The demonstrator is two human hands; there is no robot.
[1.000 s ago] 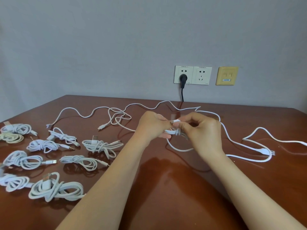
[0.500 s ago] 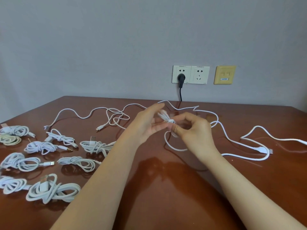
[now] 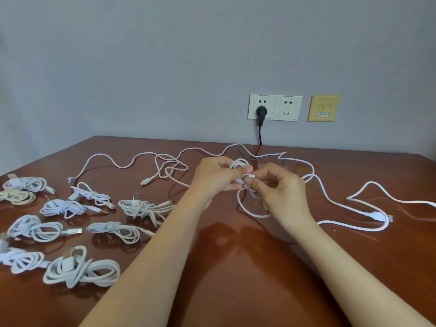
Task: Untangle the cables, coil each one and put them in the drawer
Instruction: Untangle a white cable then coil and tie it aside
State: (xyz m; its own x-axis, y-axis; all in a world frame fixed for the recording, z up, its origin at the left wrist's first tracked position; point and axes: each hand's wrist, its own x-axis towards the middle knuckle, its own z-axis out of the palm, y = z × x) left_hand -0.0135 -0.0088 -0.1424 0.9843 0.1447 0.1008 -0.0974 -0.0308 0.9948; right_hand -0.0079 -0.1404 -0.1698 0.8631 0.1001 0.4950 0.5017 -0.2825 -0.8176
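Note:
My left hand (image 3: 215, 175) holds a small coil of white cable (image 3: 238, 165) above the brown table (image 3: 236, 267). My right hand (image 3: 280, 187) pinches the same cable's plug end right beside the coil, and a loop of it hangs down to the table. Two more loose white cables lie uncoiled: a thin one (image 3: 165, 165) snaking across the back, and a thicker one with a USB plug (image 3: 377, 217) at the right. Several coiled white cables (image 3: 81, 269) lie in rows at the left. No drawer is in view.
The wall behind carries a double socket (image 3: 274, 107) with a black plug and cord dropping behind the table, and a yellow network plate (image 3: 323, 108). The table's back edge meets the wall; its left edge runs diagonally past the coiled cables.
Both hands have stayed close together over the table's middle. The left hand's fingers opened briefly, then closed round the small coil again; the right hand shifted its pinch to the plug end.

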